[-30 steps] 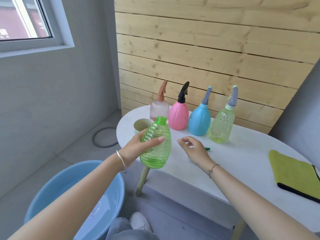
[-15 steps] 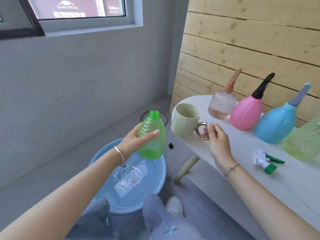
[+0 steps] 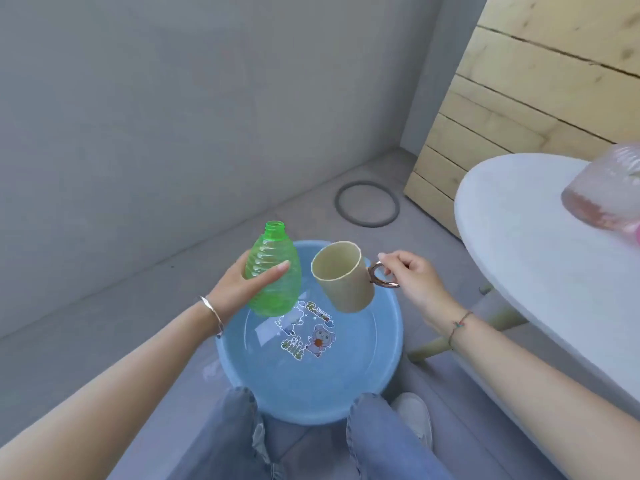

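My left hand (image 3: 239,285) grips a green ribbed plastic bottle (image 3: 277,282) with no cap, held upright above the far left rim of a blue basin (image 3: 388,362). My right hand (image 3: 412,275) pinches the metal handle of a pale cream mug (image 3: 343,275), which tilts with its mouth toward the bottle. The mug hangs over the basin, close to the bottle but apart from it. The basin sits on the floor between my knees and holds clear water over a cartoon print.
A white oval table (image 3: 540,258) stands at the right, with a pink translucent spray bottle (image 3: 602,192) at its edge. A dark ring (image 3: 367,204) lies on the grey floor near the wooden slat wall. My legs and a white shoe (image 3: 412,417) are below.
My right hand has lifted the mug off the table and carried it left over the basin. The bottle stays in my left hand, and my view has dropped toward the floor.
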A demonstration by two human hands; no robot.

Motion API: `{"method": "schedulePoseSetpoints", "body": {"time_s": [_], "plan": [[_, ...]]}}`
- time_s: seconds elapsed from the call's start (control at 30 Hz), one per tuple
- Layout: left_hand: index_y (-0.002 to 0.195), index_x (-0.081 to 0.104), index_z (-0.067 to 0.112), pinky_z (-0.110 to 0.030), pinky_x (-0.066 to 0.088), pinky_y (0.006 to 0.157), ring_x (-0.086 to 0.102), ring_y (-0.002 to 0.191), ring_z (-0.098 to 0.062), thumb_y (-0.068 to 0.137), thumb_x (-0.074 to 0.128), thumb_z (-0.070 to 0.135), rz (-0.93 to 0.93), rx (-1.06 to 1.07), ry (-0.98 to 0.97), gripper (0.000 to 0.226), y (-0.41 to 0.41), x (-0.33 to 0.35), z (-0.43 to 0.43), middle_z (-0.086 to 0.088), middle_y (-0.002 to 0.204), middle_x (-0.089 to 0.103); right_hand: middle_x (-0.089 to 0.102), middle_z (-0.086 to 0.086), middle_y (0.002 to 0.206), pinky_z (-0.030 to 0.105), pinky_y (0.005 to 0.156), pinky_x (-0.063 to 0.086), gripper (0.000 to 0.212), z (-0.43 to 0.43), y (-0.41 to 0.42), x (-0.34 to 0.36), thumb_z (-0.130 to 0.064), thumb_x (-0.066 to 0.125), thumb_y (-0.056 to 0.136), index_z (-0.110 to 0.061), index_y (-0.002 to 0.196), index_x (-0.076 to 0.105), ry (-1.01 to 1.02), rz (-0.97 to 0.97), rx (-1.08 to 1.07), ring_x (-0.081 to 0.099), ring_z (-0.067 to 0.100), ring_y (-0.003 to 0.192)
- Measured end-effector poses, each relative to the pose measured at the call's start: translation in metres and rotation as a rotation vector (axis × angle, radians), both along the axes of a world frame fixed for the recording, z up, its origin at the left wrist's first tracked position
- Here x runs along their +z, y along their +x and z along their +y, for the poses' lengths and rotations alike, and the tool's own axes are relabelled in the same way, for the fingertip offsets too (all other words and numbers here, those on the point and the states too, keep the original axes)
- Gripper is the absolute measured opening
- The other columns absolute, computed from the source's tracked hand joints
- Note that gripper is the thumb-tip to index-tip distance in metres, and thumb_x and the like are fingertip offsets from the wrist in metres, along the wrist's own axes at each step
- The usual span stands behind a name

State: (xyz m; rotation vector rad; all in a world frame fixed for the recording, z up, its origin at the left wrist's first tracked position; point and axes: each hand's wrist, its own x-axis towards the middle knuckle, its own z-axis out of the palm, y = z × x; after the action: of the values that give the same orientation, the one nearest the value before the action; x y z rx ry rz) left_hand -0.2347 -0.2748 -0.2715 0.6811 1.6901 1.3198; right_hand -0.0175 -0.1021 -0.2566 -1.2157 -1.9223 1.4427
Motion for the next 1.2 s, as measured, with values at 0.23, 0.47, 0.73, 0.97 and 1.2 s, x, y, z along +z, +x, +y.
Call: {"method": "schedulePoseSetpoints", "body": {"time_s": [0.23, 0.47, 0.73, 0.97, 1.2], "plan": [[0.113, 0.058, 0.033, -0.025, 0.051, 0.085, 0.068, 0.097, -0.003, 0.050, 0.079, 0.057, -0.028, 0.052, -0.055, 0.071, -0.025, -0.076, 0.007, 0.014, 0.102, 0.072, 0.058, 0.001, 0.061, 0.017, 0.051, 0.032, 0.031, 0.025, -0.040, -0.092, -0.027, 0.068, 0.086, -0.017, 0.059, 0.055, -0.015, -0.226, 0.180, 0.044, 0.008, 0.058], [0.117, 0.057, 0.026, -0.017, 0.052, 0.073, 0.069, 0.094, -0.006, 0.045, 0.081, 0.055, -0.060, 0.116, -0.060, 0.080, -0.045, -0.142, 0.024, 0.007, 0.104, 0.072, 0.044, -0.007, 0.062, 0.029, 0.062, 0.029, 0.041, 0.044, -0.060, -0.161, -0.031, 0.066, 0.086, -0.025, 0.057, 0.037, 0.427, -0.463, 0.379, 0.043, 0.017, 0.071], [0.114, 0.056, 0.029, -0.013, 0.052, 0.069, 0.069, 0.090, -0.003, 0.043, 0.080, 0.052, -0.070, 0.177, -0.050, 0.079, -0.041, -0.178, 0.017, 0.012, 0.099, 0.073, 0.042, -0.006, 0.059, 0.031, 0.066, 0.025, 0.046, 0.046, -0.071, -0.199, -0.032, 0.063, 0.088, -0.024, 0.055, 0.031, 0.523, -0.535, 0.466, 0.044, 0.022, 0.072], [0.122, 0.057, 0.027, -0.026, 0.051, 0.085, 0.069, 0.098, -0.008, 0.041, 0.082, 0.057, -0.089, 0.208, -0.100, 0.089, -0.041, -0.182, 0.009, 0.008, 0.107, 0.072, 0.038, -0.008, 0.055, 0.030, 0.068, 0.024, 0.049, 0.029, -0.080, -0.206, -0.029, 0.063, 0.088, -0.024, 0.053, 0.028, 0.507, -0.506, 0.461, 0.038, 0.019, 0.067], [0.114, 0.062, 0.024, -0.025, 0.051, 0.081, 0.070, 0.095, -0.010, 0.042, 0.082, 0.056, -0.085, 0.194, -0.103, 0.082, -0.038, -0.182, 0.007, 0.006, 0.104, 0.073, 0.027, -0.006, 0.050, 0.023, 0.049, 0.020, 0.044, 0.037, -0.071, -0.202, -0.015, 0.068, 0.081, -0.018, 0.051, 0.036, -0.020, -0.275, 0.142, 0.025, 0.008, 0.049]]}}
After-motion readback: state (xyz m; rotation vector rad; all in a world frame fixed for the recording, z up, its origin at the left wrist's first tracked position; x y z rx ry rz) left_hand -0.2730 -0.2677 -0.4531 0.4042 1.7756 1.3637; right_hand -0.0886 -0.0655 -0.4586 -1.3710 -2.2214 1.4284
